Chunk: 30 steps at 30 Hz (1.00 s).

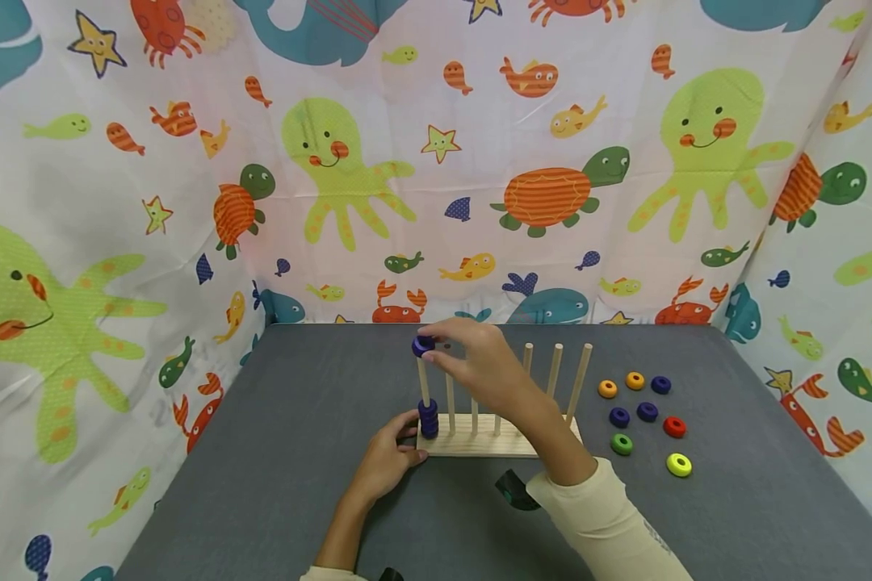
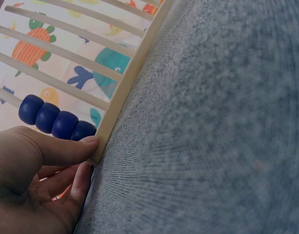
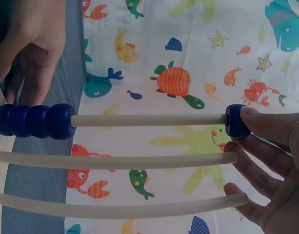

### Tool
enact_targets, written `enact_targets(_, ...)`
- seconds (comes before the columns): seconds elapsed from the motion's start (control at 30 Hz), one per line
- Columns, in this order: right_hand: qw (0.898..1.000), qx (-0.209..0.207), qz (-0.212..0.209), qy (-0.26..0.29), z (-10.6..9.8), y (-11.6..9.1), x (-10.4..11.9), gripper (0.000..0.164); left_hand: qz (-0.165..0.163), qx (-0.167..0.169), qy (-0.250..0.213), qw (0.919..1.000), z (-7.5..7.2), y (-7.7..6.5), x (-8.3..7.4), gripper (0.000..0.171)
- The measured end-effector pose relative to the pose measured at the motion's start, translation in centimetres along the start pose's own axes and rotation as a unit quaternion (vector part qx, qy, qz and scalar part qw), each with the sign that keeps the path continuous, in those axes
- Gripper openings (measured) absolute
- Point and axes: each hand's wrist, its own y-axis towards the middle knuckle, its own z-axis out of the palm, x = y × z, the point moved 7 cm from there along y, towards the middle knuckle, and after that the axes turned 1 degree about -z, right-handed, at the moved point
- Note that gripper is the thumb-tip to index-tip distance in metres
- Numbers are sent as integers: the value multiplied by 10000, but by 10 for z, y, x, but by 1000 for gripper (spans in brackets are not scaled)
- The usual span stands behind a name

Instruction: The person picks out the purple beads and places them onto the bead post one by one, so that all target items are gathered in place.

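Note:
A wooden peg rack (image 1: 480, 446) with several upright pegs stands on the grey table. Several dark blue rings (image 1: 429, 420) are stacked at the foot of its leftmost peg (image 3: 149, 120). My right hand (image 1: 487, 367) pinches another dark blue ring (image 3: 238, 121) between thumb and fingers at that peg's top. The ring meets the peg tip; how far it is threaded I cannot tell. My left hand (image 1: 388, 458) grips the left end of the rack's base, thumb on its edge beside the stack, as the left wrist view shows.
Right of the rack lie loose rings: orange (image 1: 607, 389), several dark blue (image 1: 647, 411), one red (image 1: 674, 427), one green (image 1: 622, 444) and one yellow (image 1: 679, 465). A printed sea-animal curtain (image 1: 436, 186) hangs behind and at both sides of the table (image 1: 298, 403).

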Motion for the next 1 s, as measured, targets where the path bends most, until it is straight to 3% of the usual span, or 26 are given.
enact_targets(0.47,9987,189,458,-139,11,3,-6,35,142,-21,-110,9998,0,-1,-2,67)
enact_targets(0.67,9990,139,350,-220,10,1,-7,35,93,-29,-63,9999,0,-2,-2,67)
enact_targets(1.0,9986,-311,-5,-433,-9,-8,2,34,54,-51,-35,10000,1,0,0,67)
